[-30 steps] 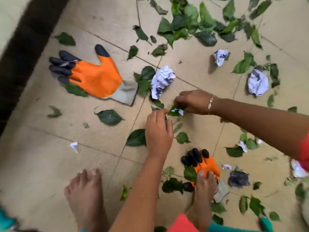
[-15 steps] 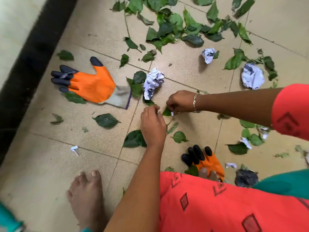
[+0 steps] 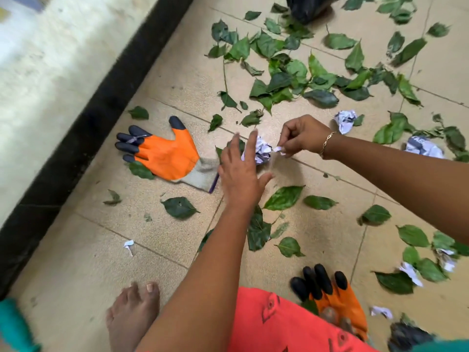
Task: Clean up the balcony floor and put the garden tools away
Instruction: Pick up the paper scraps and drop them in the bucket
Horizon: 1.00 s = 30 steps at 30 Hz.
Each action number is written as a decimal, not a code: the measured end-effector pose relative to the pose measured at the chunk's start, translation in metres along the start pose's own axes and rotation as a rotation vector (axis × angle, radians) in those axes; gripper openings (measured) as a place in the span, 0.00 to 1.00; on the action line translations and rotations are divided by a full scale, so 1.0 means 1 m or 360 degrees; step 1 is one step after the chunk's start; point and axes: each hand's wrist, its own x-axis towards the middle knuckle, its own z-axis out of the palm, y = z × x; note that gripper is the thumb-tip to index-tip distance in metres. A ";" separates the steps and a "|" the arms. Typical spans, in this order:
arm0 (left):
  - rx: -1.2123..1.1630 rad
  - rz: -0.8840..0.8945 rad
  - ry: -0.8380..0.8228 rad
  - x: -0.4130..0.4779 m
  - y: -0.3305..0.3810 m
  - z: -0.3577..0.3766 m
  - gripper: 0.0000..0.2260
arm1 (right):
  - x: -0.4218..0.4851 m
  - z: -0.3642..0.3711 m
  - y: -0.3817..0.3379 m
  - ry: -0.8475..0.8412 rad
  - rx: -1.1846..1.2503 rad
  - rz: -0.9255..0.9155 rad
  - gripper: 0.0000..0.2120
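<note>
Beige floor: speckled, matte tiles with thin grout lines; a black skirting strip runs diagonally along a pale rough wall.
Leaf litter: glossy, pointed-oval green leaves, thickest in a loose heap at the far side, thinner and scattered across the near tiles.
Left arm and left hand: bare forearm reaching forward; the hand is spread flat, palm down, fingers released and holding nothing, their tips over the crumpled paper ball.
Right hand: comes in from the right with a thin chain bracelet at the wrist; thumb and forefinger pinch a small white paper scrap, the other digits curled.
Orange glove: lies flat and palm up on the floor just left of the left hand; rubbery orange palm, black fingertips, grey knitted cuff with a purple edge; one leaf is tucked under its lower edge.
Second orange glove: same make, near the bottom edge, partly beneath a foot's toes and beside the coral patterned cloth.
Bare foot: planted on the tile at the lower left.
Black bag: dark, shiny, crinkled, cut off by the top edge.
Crumpled paper ball: white with faint print, creased into a rough lump, lying between the two hands.
Other paper wads: similar crushed white lumps on the right, among the leaves.
Tiny scrap: twisted white bit alone on bare tile at the left.
</note>
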 end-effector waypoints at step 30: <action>-0.1743 -0.1545 0.1557 -0.075 -0.176 -0.107 0.14 | 0.021 0.262 -0.085 -0.0982 -0.1195 -0.0890 0.08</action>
